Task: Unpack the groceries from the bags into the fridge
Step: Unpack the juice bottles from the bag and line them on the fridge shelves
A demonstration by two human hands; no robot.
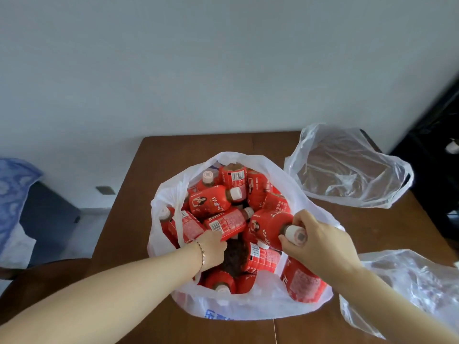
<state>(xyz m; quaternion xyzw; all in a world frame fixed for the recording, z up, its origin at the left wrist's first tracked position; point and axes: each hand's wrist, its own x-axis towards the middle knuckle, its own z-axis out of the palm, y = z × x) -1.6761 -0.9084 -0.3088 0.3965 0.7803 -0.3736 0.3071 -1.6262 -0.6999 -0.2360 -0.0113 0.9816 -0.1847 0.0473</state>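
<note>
A white plastic bag (248,306) stands open on the brown wooden table (173,155), filled with several red-labelled drink bottles with pale caps. My right hand (320,242) grips one bottle (268,227) by its neck and cap at the bag's right side. My left hand (211,249), with a bracelet at the wrist, reaches down among the bottles; its fingers are hidden under a bottle (224,224), so I cannot see whether they hold anything. No fridge is in view.
Two empty clear plastic bags lie on the table, one at the back right (347,170) and one at the front right (407,289). A blue cloth (12,194) covers something at the left. Dark furniture (437,157) stands at the right. A white wall is behind.
</note>
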